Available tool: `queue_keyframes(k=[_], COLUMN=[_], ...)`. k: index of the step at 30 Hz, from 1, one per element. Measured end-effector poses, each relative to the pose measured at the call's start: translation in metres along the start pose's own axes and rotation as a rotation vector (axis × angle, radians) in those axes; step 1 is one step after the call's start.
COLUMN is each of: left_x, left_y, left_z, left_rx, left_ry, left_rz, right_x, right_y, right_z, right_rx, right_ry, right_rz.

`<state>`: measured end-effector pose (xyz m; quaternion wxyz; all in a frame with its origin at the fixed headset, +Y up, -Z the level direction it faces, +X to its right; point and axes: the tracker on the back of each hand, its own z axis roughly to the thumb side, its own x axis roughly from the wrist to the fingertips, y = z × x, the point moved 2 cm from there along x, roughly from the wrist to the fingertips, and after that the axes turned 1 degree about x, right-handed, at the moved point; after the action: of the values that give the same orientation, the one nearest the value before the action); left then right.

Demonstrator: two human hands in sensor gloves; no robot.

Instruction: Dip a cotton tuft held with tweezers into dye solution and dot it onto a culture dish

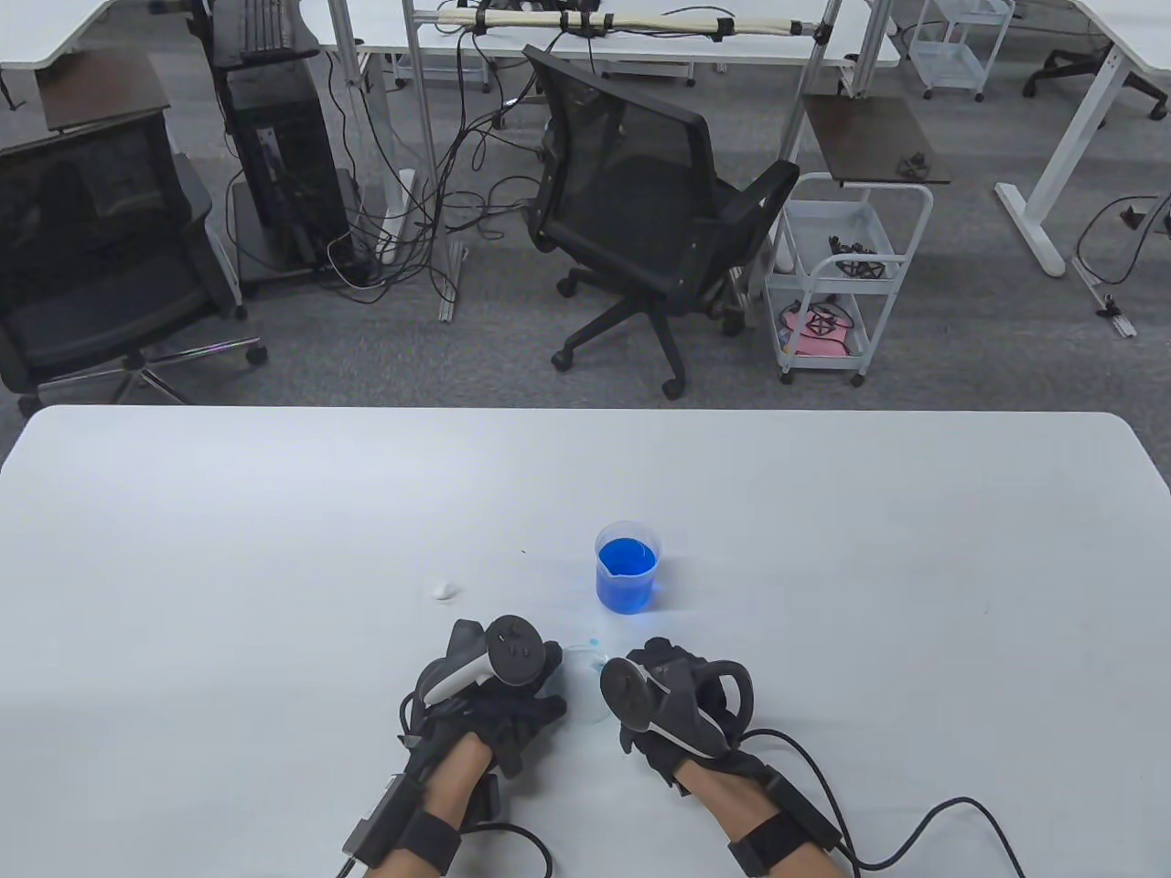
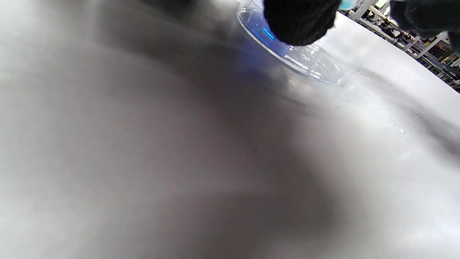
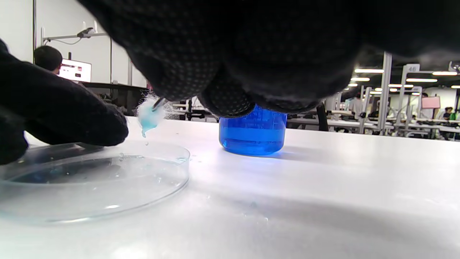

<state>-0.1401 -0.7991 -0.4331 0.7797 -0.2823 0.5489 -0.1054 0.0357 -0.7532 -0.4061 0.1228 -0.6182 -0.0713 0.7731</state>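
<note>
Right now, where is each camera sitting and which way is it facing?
Table view: high, looking down and outward; both hands, left and right, flank the dish, beaker beyond.
Left wrist view: low on the table, facing the dish; one fingertip shows.
Right wrist view: table level, facing the beaker; gloved fingers overhead, dyed tuft above the dish.
All share the dish.

1. I am counting one beaker of blue dye solution (image 1: 627, 567) standing on the table (image 1: 274, 549).
2. I am counting one clear culture dish (image 3: 93, 180).
3. I am seeing two cotton tufts: one blue-stained tuft (image 3: 149, 116) above the dish, one white tuft (image 1: 445, 590) lying apart.
4. I am working with two gloved hands: left hand (image 1: 499, 700), right hand (image 1: 672, 700).
</note>
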Motion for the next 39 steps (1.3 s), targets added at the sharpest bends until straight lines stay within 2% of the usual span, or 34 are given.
queue_keyframes(k=[4, 9, 13, 20, 31, 35, 39], left_x=[0.000, 0.000, 0.000, 0.000, 0.000, 0.000, 0.000], left_y=[0.000, -0.001, -0.001, -0.001, -0.001, -0.001, -0.001], left_z=[0.000, 0.000, 0.000, 0.000, 0.000, 0.000, 0.000], left_rx=[-0.001, -0.003, -0.004, -0.006, -0.006, -0.005, -0.003], left_ry=[-0.001, -0.004, -0.005, -0.007, -0.005, -0.004, -0.003], left_rz=[0.000, 0.000, -0.001, 0.000, -0.001, 0.000, 0.000], right_x=[0.000, -0.002, -0.002, 0.001, 0.000, -0.001, 0.000], right_y=[0.013, 0.019, 0.016, -0.008, 0.014, 0.016, 0.008], right_z=[0.004, 0.007, 0.006, 0.003, 0.017, 0.018, 0.018], right_rx=[-0.042, -0.067, -0.060, -0.003, -0.073, -0.079, -0.048], right_ry=[-0.018, -0.028, -0.023, 0.001, -0.050, -0.057, -0.051], right_rz=[0.033, 0.056, 0.046, -0.041, 0.031, 0.034, 0.000])
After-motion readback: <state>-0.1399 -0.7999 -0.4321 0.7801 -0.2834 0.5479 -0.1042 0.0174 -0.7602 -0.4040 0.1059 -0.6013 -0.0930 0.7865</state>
